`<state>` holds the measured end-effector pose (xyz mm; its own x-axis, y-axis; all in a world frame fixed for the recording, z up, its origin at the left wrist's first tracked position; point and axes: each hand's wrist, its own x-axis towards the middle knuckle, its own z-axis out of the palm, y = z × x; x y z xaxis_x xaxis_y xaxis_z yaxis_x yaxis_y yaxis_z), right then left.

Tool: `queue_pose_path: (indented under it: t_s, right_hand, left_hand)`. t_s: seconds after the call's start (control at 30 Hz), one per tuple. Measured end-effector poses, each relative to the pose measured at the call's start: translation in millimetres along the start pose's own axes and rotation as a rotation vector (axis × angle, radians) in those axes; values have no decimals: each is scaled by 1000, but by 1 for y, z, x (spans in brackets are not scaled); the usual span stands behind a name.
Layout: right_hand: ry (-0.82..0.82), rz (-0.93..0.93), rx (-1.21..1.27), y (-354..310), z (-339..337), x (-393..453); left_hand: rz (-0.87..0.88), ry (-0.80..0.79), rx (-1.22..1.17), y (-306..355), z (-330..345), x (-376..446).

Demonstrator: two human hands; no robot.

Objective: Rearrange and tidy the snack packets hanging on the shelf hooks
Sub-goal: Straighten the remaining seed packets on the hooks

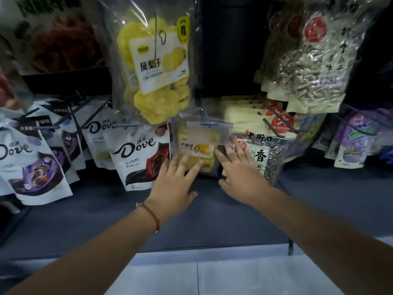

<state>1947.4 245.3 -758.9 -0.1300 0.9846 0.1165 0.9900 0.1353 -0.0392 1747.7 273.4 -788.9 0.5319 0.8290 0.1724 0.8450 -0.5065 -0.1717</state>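
Left hand (173, 184) and right hand (238, 177) both spread flat, fingers straight (gripping nothing), reaching to the small clear packet of yellow dried fruit (203, 154) hanging between red-and-white Dove chocolate pouch (140, 158) and sunflower-seed bag (263, 158).

Pale tiled floor (234, 277) lies below dark shelf base (85, 220).

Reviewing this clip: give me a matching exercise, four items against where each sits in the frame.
Items:
1. pineapple packet
2. red Dove packet
3. left hand
4. sunflower seed packet

Places:
A. just left of the left hand
B. fingers spread on the small yellow packet
C. hanging high, centre
D. under the right hand's fingers

Pairs: 1-C, 2-A, 3-B, 4-D
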Motion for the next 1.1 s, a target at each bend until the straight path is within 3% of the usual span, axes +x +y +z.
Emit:
queue_pose_path:
  t_s: [0.1, 0.23, 0.33, 0.5, 0.67, 0.9, 1.0, 1.1]
  right_hand:
    - [-125, 13, 115, 8, -21, -33]
    - [-202, 10, 240, 18, -78, -76]
    - [-105, -71, 342, 13, -135, -90]
    - [155, -221, 417, -24, -204, -52]
    - [347, -222, 455, -64, -221, 5]
    - [502, -83, 402, -101, -203, 48]
    - [561, 67, 587, -108, -202, 61]
    - [508, 245, 969, -113, -209, 79]
  left_hand:
    - [72, 5, 21, 4, -34, -42]
    - [211, 144, -3, 6, -96, -99]
    - [210, 357, -12, 1, -154, -104]
    - [27, 610, 195, -27, -217, -59]
    - [-136, 588, 182, -61, -223, -30]
    - [-9, 632, 107, -110, -218, 16]
    - [41, 624, 99, -130, -215, 30]
    - [102, 634, 67, -142, -212, 38]
